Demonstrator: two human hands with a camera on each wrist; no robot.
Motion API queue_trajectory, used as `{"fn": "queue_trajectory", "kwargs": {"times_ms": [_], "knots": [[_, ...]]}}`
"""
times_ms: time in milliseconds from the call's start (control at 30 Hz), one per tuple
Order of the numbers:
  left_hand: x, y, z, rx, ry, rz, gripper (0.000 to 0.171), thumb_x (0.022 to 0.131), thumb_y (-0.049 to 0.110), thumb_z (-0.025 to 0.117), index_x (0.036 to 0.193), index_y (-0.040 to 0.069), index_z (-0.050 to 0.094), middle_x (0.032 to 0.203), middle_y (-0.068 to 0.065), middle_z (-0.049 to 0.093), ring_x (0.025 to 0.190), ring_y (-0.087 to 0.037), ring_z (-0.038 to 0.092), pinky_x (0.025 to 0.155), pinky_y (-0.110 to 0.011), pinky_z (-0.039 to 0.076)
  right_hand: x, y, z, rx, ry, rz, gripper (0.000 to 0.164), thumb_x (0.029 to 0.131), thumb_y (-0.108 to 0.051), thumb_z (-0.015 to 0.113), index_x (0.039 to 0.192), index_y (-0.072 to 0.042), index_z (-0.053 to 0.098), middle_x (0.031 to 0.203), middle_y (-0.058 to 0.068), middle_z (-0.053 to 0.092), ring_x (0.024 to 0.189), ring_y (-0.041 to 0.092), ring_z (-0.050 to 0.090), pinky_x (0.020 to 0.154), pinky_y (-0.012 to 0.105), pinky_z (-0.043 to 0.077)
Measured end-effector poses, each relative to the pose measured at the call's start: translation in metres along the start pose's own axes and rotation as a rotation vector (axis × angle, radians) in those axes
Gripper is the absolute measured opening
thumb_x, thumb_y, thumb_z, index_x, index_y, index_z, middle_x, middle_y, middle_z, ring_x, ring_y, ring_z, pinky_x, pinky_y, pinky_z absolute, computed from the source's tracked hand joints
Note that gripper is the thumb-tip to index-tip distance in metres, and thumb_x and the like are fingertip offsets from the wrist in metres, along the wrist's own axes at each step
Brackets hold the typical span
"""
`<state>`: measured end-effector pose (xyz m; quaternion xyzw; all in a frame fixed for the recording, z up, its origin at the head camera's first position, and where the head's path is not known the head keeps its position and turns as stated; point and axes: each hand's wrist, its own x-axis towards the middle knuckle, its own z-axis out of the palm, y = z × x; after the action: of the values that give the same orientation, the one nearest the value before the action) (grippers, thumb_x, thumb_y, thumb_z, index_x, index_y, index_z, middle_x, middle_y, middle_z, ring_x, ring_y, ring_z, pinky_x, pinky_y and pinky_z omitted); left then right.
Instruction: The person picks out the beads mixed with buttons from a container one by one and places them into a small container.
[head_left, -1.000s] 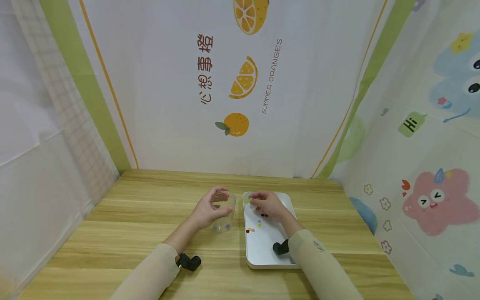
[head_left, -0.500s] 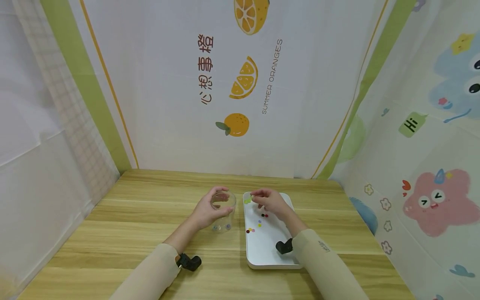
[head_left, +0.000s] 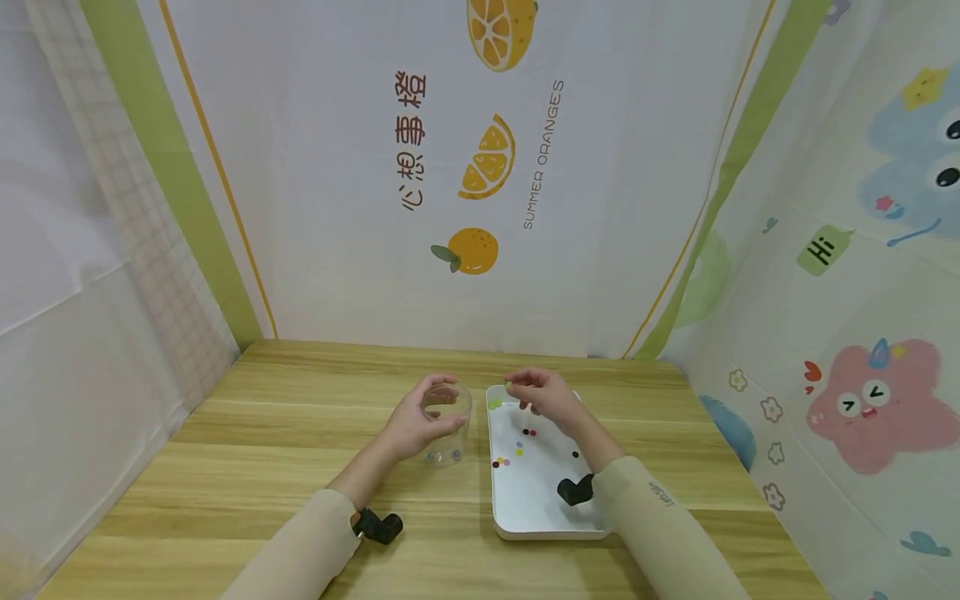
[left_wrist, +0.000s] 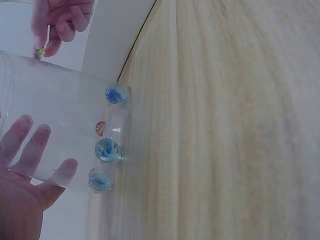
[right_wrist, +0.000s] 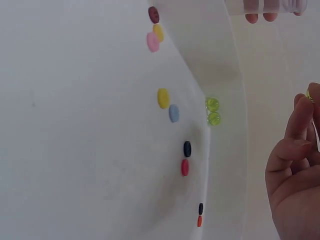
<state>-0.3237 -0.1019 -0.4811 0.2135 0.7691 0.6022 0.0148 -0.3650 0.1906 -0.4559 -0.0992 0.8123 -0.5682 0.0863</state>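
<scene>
My left hand [head_left: 417,421] grips a clear plastic cup [left_wrist: 55,100] that stands upright on the table. At the cup's bottom lie several marbles, among them a blue-swirled marble [left_wrist: 106,150] and a smaller reddish one [left_wrist: 101,128]. My right hand [head_left: 550,396] is raised over the far end of a white tray [head_left: 536,500], to the right of the cup. Between its thumb and fingertip it pinches a small yellow-green marble [left_wrist: 39,52], partly hidden by the fingers. Two green marbles [right_wrist: 213,111] sit together in the tray's far left corner.
Several small buttons are scattered in the tray, including a yellow button [right_wrist: 163,98], a pink button [right_wrist: 152,42] and a red button [right_wrist: 185,167]. A wood-grain table [head_left: 247,442] lies beneath everything. Printed cloths [head_left: 337,275] hang behind and beside it.
My right hand has lifted from the tray's far left corner and moved slightly right, carrying the pinched marble. A dark button at the tray's right side is now uncovered. The left hand stays put.
</scene>
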Motion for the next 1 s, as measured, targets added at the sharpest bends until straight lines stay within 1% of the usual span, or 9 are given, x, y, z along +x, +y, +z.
{"fn": "queue_trajectory", "kwargs": {"times_ms": [67, 200, 367, 500, 567, 700, 767, 867, 1000], "knots": [[0.0, 0.001, 0.001, -0.004, 0.0, -0.006, 0.067, 0.096, 0.016, 0.083, 0.154, 0.009, 0.05, 0.15, -0.027, 0.061, 0.14, -0.044, 0.061, 0.113, -0.06, 0.055, -0.001, -0.003, -0.001, 0.009, -0.002, -0.012, 0.026, 0.104, -0.019, 0.075, 0.129, -0.011, 0.075, 0.107, 0.009, 0.071, 0.085, 0.019, 0.063, 0.066, 0.025, 0.045], [-0.001, 0.002, 0.002, -0.018, 0.001, -0.009, 0.066, 0.095, 0.015, 0.084, 0.153, 0.013, 0.051, 0.151, -0.029, 0.06, 0.141, -0.043, 0.06, 0.115, -0.064, 0.052, -0.003, -0.008, -0.002, 0.031, -0.006, -0.035, 0.025, 0.105, -0.018, 0.074, 0.129, -0.011, 0.075, 0.113, 0.019, 0.071, 0.083, 0.019, 0.062, 0.066, 0.026, 0.046], [-0.002, 0.003, 0.002, -0.023, 0.001, 0.005, 0.065, 0.096, 0.016, 0.084, 0.152, 0.013, 0.052, 0.149, -0.029, 0.061, 0.14, -0.044, 0.06, 0.115, -0.066, 0.051, -0.005, -0.013, -0.002, 0.044, -0.002, -0.044, 0.026, 0.105, -0.018, 0.074, 0.13, -0.01, 0.075, 0.111, 0.016, 0.072, 0.082, 0.019, 0.062, 0.065, 0.027, 0.046], [-0.002, 0.002, 0.002, -0.021, -0.002, 0.006, 0.065, 0.096, 0.016, 0.083, 0.153, 0.013, 0.051, 0.15, -0.029, 0.06, 0.141, -0.044, 0.06, 0.115, -0.066, 0.051, -0.005, -0.017, -0.003, 0.053, -0.007, -0.064, 0.026, 0.105, -0.018, 0.074, 0.13, -0.008, 0.074, 0.115, 0.02, 0.071, 0.081, 0.021, 0.061, 0.063, 0.025, 0.045], [-0.002, 0.001, 0.002, -0.019, -0.002, 0.005, 0.066, 0.096, 0.016, 0.083, 0.153, 0.013, 0.051, 0.15, -0.028, 0.061, 0.141, -0.044, 0.06, 0.115, -0.065, 0.052, -0.005, -0.019, -0.003, 0.058, -0.008, -0.078, 0.026, 0.105, -0.017, 0.073, 0.129, -0.008, 0.074, 0.112, 0.017, 0.072, 0.08, 0.019, 0.061, 0.062, 0.024, 0.045], [-0.002, 0.002, 0.002, -0.018, -0.001, 0.003, 0.065, 0.097, 0.016, 0.083, 0.153, 0.014, 0.051, 0.149, -0.024, 0.062, 0.14, -0.044, 0.061, 0.114, -0.063, 0.053, -0.007, -0.023, -0.002, 0.063, -0.004, -0.098, 0.027, 0.105, -0.017, 0.072, 0.129, -0.006, 0.074, 0.103, 0.002, 0.072, 0.077, 0.017, 0.06, 0.061, 0.023, 0.045], [-0.002, 0.002, 0.001, -0.019, 0.0, 0.004, 0.065, 0.097, 0.017, 0.083, 0.153, 0.014, 0.051, 0.149, -0.024, 0.063, 0.14, -0.044, 0.061, 0.114, -0.063, 0.053, -0.008, -0.026, -0.001, 0.063, -0.004, -0.101, 0.027, 0.105, -0.017, 0.073, 0.13, -0.007, 0.074, 0.101, -0.001, 0.071, 0.077, 0.017, 0.06, 0.061, 0.022, 0.045], [-0.002, 0.002, 0.001, -0.022, 0.0, 0.007, 0.065, 0.096, 0.017, 0.084, 0.153, 0.014, 0.051, 0.149, -0.025, 0.062, 0.14, -0.043, 0.061, 0.114, -0.064, 0.053, -0.009, -0.03, 0.001, 0.058, -0.001, -0.103, 0.029, 0.105, -0.019, 0.073, 0.131, -0.007, 0.073, 0.1, -0.002, 0.071, 0.078, 0.02, 0.06, 0.059, 0.022, 0.043], [-0.001, 0.001, 0.001, -0.016, 0.001, 0.01, 0.065, 0.097, 0.017, 0.083, 0.153, 0.014, 0.051, 0.15, -0.026, 0.061, 0.141, -0.042, 0.061, 0.115, -0.064, 0.053, -0.008, -0.033, 0.003, 0.065, 0.006, -0.114, 0.03, 0.105, -0.02, 0.074, 0.132, -0.008, 0.074, 0.105, 0.006, 0.072, 0.078, 0.024, 0.06, 0.058, 0.022, 0.043]]}}
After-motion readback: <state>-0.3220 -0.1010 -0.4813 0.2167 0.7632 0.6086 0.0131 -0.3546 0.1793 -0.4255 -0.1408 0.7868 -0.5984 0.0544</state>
